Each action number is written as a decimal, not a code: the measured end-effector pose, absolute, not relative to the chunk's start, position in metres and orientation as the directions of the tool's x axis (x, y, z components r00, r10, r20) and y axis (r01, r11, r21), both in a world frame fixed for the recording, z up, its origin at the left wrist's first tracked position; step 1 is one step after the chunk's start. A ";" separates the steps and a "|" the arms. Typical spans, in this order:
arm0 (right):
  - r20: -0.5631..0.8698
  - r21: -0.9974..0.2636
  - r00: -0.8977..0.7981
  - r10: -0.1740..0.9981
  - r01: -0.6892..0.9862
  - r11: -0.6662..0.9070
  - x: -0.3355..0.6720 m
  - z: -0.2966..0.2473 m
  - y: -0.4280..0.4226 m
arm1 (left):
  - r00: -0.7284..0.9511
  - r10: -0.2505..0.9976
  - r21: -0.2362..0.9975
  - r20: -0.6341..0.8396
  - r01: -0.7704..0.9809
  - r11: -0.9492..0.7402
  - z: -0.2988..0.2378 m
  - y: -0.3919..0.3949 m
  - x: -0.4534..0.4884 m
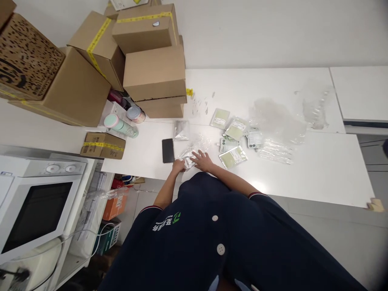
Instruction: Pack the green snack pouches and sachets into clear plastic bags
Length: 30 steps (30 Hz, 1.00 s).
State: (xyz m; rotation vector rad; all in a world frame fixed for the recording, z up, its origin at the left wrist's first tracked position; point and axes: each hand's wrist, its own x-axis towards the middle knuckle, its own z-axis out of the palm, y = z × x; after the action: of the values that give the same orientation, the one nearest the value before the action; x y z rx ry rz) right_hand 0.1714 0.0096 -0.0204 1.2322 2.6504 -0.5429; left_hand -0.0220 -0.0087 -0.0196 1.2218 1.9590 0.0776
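My left hand (178,165) is closed in a pinch on the near edge of a clear plastic bag (194,148) lying on the white table (318,169). My right hand (202,160) lies flat with spread fingers on top of the same bag, pressing it down. A black phone (167,150) lies just left of the bag. Several small green-and-white sachets (233,157) are scattered to the right of my hands.
Stacked cardboard boxes (154,72) fill the table's far left, with pastel bottles (120,124) and a small taped box (103,145) beside them. More clear plastic bags (275,151) lie right of the sachets. A white microwave (33,206) stands at lower left.
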 end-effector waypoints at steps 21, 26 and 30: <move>-0.687 -0.720 0.158 0.709 -0.015 -0.694 0.221 -0.030 0.037 | 0.091 0.766 0.767 -0.636 0.180 0.616 -0.030 0.008 0.026; -0.645 -0.740 -0.052 0.762 -0.203 -0.641 0.221 -0.010 0.043 | 0.333 0.741 0.768 -0.583 -0.072 0.636 -0.016 0.004 0.027; -0.593 -0.754 -0.140 0.793 -0.251 -0.608 0.222 0.005 0.041 | 0.447 0.703 0.769 -0.553 -0.049 0.637 -0.001 0.005 0.029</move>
State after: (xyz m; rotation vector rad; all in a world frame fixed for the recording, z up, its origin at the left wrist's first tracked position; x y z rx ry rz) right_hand 0.2219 0.0409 0.0046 2.2742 1.0430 -2.9802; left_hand 0.0288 0.0048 -0.0014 0.7582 1.0099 0.5254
